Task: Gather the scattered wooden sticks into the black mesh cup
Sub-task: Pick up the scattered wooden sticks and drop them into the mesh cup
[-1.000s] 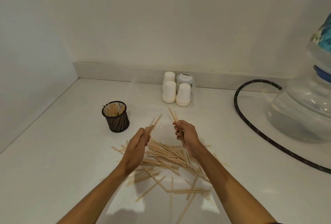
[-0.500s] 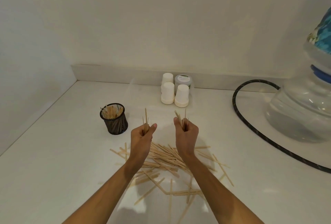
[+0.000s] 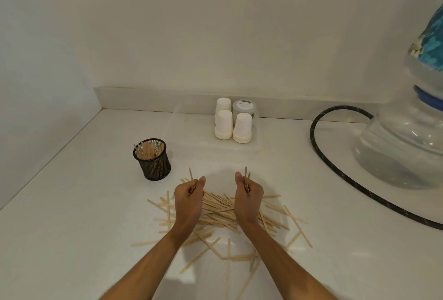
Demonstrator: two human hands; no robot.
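The wooden sticks (image 3: pixel 223 213) were thin, flat and pale, lying in a loose crisscrossed pile on the white surface (image 3: pixel 72 227), densest between the two wrists, with single strays fanning out toward the near edge and to the right. Some overlapped at odd angles; none in the pile stood upright.

Left hand (image 3: pixel 188 200) was curled into a fist round a few sticks held upright — tips showed just above the thumb. Right hand (image 3: pixel 248 198) was likewise closed on a small bunch, with the ends projecting above the knuckles. Both hands were raised over the far side of the pile, backs toward the camera, apart from each other.

The black mesh cup (image 3: pixel 152 159) stood upright on the surface to the left of and beyond the left hand, near it but not touching. It already held a number of sticks, leaning at slight angles with their ends at or just above the rim.

Farther back, against the wall: a cluster of white paper cups (image 3: pixel 233 124) turned upside down, beside a small lidded jar (image 3: pixel 245 108). To the right — a black hose (image 3: pixel 318 153) curved across the surface toward a large clear water bottle (image 3: pixel 405 151).
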